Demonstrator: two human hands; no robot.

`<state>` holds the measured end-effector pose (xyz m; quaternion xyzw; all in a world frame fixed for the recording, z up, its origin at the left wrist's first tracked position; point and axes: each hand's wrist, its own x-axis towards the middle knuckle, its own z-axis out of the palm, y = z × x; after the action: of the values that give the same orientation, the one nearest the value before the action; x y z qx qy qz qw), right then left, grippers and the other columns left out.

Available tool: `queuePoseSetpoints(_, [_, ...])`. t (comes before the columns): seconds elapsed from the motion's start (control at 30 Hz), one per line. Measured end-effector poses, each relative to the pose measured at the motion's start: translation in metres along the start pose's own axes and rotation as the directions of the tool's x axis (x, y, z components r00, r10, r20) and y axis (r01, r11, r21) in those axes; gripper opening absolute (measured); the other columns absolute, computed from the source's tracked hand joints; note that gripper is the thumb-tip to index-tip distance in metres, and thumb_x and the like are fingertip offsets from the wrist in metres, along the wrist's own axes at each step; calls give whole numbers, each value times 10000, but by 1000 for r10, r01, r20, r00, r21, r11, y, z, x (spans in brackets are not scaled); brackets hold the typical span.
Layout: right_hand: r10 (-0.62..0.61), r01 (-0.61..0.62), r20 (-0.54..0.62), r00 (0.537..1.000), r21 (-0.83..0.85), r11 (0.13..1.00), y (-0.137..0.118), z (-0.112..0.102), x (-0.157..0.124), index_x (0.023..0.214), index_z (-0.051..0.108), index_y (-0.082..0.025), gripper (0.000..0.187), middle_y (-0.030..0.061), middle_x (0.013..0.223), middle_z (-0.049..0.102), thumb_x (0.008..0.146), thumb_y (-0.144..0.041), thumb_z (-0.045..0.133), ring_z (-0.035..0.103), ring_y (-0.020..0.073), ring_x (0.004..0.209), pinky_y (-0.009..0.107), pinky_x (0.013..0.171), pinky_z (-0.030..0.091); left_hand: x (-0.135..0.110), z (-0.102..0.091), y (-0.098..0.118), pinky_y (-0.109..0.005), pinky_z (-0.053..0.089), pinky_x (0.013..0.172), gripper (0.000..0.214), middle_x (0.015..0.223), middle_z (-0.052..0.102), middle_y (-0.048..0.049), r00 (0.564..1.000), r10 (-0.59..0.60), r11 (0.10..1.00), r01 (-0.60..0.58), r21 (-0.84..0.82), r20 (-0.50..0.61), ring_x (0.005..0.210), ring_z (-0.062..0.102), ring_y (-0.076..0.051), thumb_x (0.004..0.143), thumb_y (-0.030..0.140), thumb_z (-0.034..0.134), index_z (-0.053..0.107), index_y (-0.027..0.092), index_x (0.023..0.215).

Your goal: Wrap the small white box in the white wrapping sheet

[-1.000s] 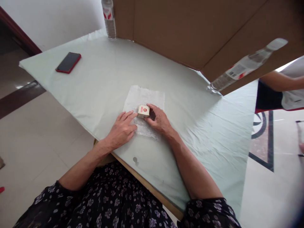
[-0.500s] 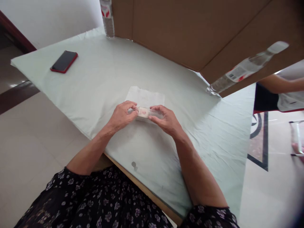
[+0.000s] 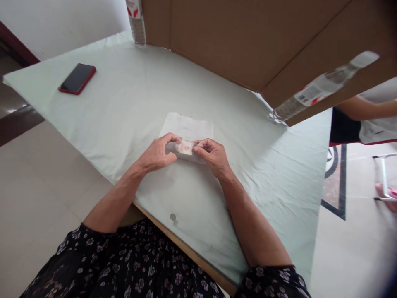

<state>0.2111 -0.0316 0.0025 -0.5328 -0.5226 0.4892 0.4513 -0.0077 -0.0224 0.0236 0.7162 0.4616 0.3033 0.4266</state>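
A small cream box (image 3: pixel 185 147) with a red mark lies on a sheet of bubble wrap (image 3: pixel 189 126) in the middle of the table. The near edge of the wrap is folded over the box, so the box shows through the plastic. My left hand (image 3: pixel 158 154) pinches the wrap against the box's left side with curled fingers. My right hand (image 3: pixel 212 156) pinches the wrap at the box's right side, fingers bent inward. Both hands rest on the pale green tablecloth (image 3: pixel 124 107).
A red phone (image 3: pixel 77 78) lies face up at the far left. One water bottle (image 3: pixel 135 20) stands at the back, another bottle (image 3: pixel 319 89) leans by a big cardboard sheet (image 3: pixel 248 41). Another person's arm (image 3: pixel 359 109) shows at the right edge.
The near edge of the bubble wrap has been lifted and folded over the box. Both hands went from lying beside the bare box to pinching the wrap around it.
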Motion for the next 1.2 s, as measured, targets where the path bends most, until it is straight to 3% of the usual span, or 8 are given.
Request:
queuePoseSetpoints(0.17, [6, -6, 2, 1000, 15, 1000, 2, 0, 0, 687, 604, -199, 223, 54, 1014, 732, 715, -359, 756, 612, 137, 763, 291, 694, 443, -2, -2, -2, -439, 465, 1080, 437, 1367, 661, -114, 1000, -15, 999, 15, 31, -21, 1239, 625, -289, 692, 232, 597, 620, 197, 1127])
queuePoseSetpoints(0.3, [9, -9, 1, 1000, 19, 1000, 2, 0, 0, 689, 606, -197, 228, 55, 1018, 730, 711, -367, 757, 602, 127, 741, 282, 675, 437, 5, 8, 3, -412, 485, 1030, 210, 1256, 721, -96, 996, -42, 999, 42, -1, -83, 1147, 668, -275, 762, 356, 662, 661, 193, 895])
queuePoseSetpoints(0.57, [9, -9, -1, 1000, 18, 1000, -2, 3, -3, 702, 604, -200, 235, 47, 967, 722, 708, -379, 755, 588, 132, 736, 286, 678, 443, 10, 19, -1, -331, 516, 846, 261, 1038, 757, -79, 980, -108, 974, 71, -215, -164, 937, 684, -210, 725, 404, 735, 615, 174, 696])
queuePoseSetpoints(0.83, [-20, 18, -29, 999, -60, 998, -3, 2, -6, 730, 616, -196, 245, 44, 928, 716, 722, -409, 737, 555, 129, 714, 283, 668, 439, 8, 20, 2, -314, 512, 827, 260, 987, 744, -72, 982, -98, 967, 57, -249, -159, 899, 669, -188, 709, 385, 738, 590, 174, 670])
queuePoseSetpoints(1.2, [-33, 30, -19, 999, -137, 990, 2, 0, -2, 760, 613, -209, 214, -8, 718, 631, 760, -408, 691, 526, 136, 650, 282, 637, 427, 10, 16, 2, -251, 424, 619, 214, 785, 678, -10, 980, -155, 974, 130, -188, -125, 683, 557, -130, 696, 365, 729, 643, 173, 735])
